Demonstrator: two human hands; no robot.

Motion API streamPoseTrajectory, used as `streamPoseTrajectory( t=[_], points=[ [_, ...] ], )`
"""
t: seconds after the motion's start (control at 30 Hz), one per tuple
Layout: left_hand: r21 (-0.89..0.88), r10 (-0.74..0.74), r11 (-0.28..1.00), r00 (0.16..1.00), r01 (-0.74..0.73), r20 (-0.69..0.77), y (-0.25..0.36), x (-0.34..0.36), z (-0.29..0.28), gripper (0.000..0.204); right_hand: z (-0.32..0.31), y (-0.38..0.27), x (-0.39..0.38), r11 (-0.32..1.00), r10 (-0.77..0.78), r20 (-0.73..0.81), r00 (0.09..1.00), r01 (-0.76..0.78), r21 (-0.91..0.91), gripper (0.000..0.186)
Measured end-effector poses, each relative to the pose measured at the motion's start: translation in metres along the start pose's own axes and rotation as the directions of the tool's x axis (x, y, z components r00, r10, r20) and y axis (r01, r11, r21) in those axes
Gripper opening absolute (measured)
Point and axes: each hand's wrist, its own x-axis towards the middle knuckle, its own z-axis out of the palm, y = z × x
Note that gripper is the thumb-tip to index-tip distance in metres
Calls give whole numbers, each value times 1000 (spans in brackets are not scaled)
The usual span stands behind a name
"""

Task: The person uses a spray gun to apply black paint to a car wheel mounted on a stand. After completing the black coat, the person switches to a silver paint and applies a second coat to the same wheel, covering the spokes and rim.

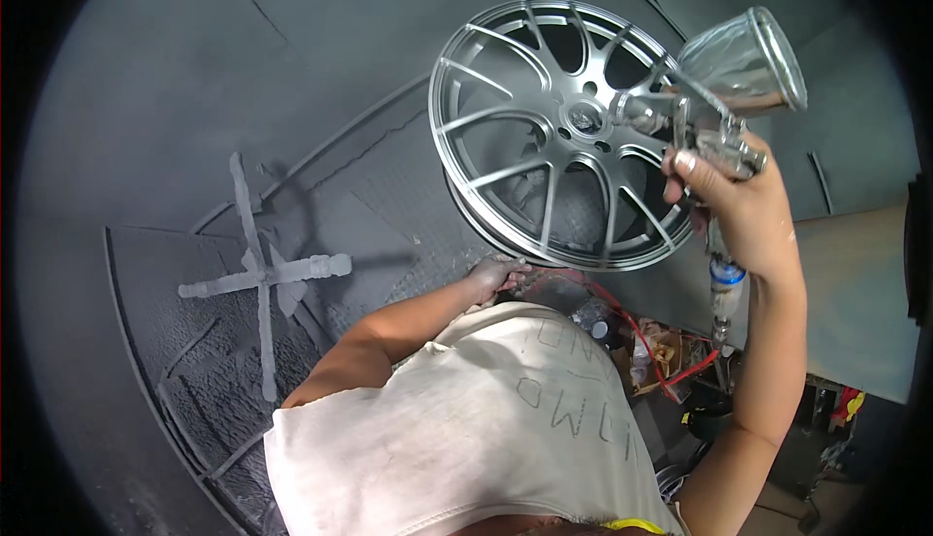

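The right hand (724, 207) grips a shiny metal spray gun (700, 128) with a clear cup, its nozzle pointing left at the upright grey spoked wheel (554, 133), whose lower rim the left hand (494, 274) grasps.

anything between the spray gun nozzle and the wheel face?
Nothing visible. The right hand holds the spray gun right in front of the wheel, its spokes unobstructed. The left hand sits at the wheel's lower rim, below the gun.
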Motion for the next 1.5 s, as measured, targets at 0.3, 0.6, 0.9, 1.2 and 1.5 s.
streamPoseTrajectory(
  t=[0.3,0.6,0.9,1.2,1.5],
  points=[
    [1,36,999,998,-36,60,-1,5,-7,15,-29,-4,41,982,-70,-246,967,23,-189,17],
    [-38,98,994,991,-102,-90,11,0,-31,10,-91,30,3,950,70,-420,905,-189,-249,21],
    [75,439,889,795,-452,-419,99,35,-120,36,-93,50,-111,982,159,-405,900,-187,-30,36],
    [187,569,819,721,-543,-396,103,20,-74,20,-67,37,-139,995,51,-267,962,-27,91,53],
    [2,320,941,890,-338,-325,-9,6,-15,27,-92,64,-162,986,145,-330,933,-166,-35,48]
  ],
)
